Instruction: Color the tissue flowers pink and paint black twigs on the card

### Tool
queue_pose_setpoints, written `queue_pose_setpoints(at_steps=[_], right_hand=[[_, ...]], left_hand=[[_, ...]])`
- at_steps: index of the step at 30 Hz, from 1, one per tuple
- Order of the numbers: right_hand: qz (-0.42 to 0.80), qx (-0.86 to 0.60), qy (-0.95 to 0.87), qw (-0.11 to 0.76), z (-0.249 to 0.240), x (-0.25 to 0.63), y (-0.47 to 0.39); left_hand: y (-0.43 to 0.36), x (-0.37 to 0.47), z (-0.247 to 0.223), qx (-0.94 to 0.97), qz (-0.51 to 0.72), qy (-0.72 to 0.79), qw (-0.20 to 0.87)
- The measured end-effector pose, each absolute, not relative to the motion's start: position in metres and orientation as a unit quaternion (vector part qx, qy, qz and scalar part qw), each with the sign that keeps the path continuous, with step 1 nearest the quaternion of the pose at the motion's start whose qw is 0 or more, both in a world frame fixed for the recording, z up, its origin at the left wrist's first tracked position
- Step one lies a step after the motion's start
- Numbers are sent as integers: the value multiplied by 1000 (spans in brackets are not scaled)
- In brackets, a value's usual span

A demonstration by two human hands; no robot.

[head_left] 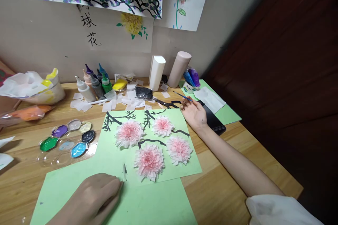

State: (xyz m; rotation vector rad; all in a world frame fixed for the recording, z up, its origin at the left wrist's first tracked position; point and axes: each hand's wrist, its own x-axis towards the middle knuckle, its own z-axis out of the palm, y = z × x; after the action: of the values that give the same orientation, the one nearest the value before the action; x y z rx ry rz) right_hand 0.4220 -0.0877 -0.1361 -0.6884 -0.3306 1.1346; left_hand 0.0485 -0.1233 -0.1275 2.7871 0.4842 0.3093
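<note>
My right hand lies palm up at the right edge of the upper green sheet, fingers bent around a thin paintbrush with a blue handle. The brush points up and left. My left hand rests curled on the lower green sheet; whatever its fingers may hold is hidden. Near its fingertips is a small grey-black smudge. On the upper green sheet are several pink-and-white paper flowers and black painted branches.
A paint palette with several colours lies left. Behind stand paint bottles, a white bottle and a pinkish bottle. Scissors and paper scraps lie near the wall. A black object lies beside my right wrist.
</note>
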Motion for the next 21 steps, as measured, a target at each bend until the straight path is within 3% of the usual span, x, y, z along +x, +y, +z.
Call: queue_pose_setpoints(at_steps=[13,21], right_hand=[[326,-507,-472,643,-130,402,-74],[225,-532,-570,584,-136,381,-74]], left_hand=[[-124,48,-129,968,94,174,154],[-126,48,-129,968,66,188,155]])
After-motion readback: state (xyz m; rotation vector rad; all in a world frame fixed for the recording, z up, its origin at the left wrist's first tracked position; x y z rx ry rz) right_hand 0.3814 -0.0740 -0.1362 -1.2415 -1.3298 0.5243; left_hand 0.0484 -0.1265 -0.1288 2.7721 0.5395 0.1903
